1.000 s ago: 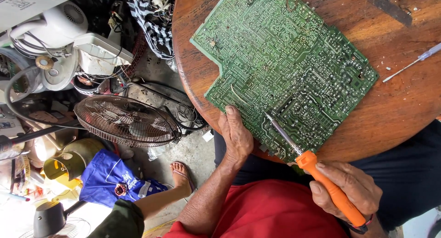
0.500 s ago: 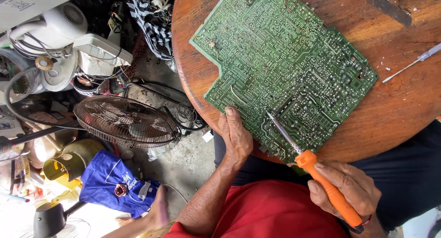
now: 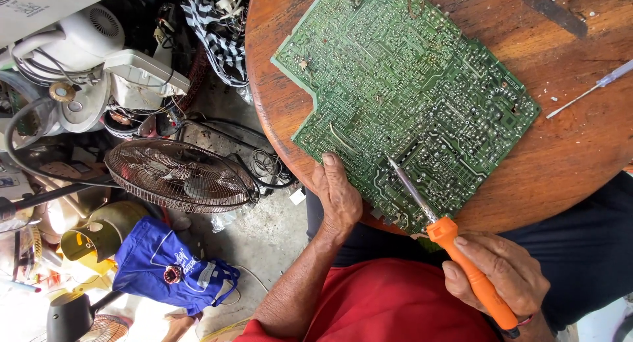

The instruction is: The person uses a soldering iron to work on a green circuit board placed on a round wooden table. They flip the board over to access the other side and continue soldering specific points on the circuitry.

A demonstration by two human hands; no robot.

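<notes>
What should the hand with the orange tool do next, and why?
Probably hold the tip steady on that one spot. The right hand grips the orange-handled soldering iron, and its metal tip already rests on the green circuit board near the front edge. The left hand presses on the board's edge on the round wooden table, so the board looks braced.

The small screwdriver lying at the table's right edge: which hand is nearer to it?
Right. The right hand grips the orange soldering iron below the screwdriver; the left hand rests on the circuit board's near edge, farther away.
</notes>
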